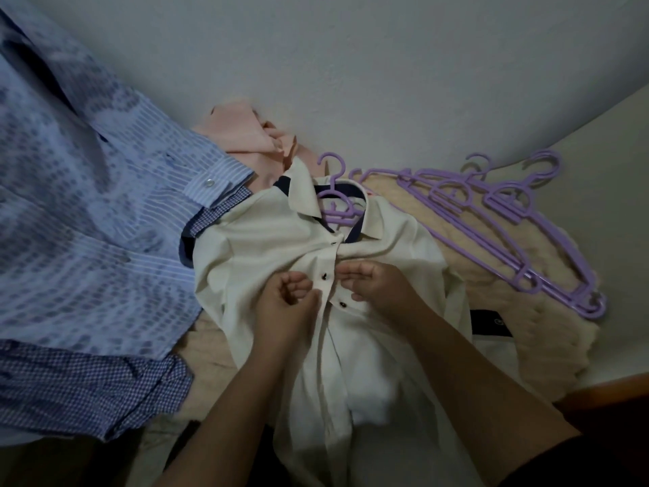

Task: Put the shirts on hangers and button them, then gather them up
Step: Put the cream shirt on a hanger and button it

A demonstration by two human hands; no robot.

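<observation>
Head view: the cream shirt (281,240) lies front-up on the bed (491,282), a purple hanger (337,202) inside its collar. The left hand (284,300) pinches the placket edge; the right hand (375,282), fingers curled, grips the opposite edge beside the dark buttons (325,275). Spare purple hangers (509,212) lie at right.

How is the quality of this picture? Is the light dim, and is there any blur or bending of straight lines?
Head view: the light is dim and flat, without glare; the patterned blue shirt at the left edge is smeared; the wide lens curves the wall line at the right; the white shirt, the purple hangers, the left hand and the right hand are fairly sharp.
</observation>
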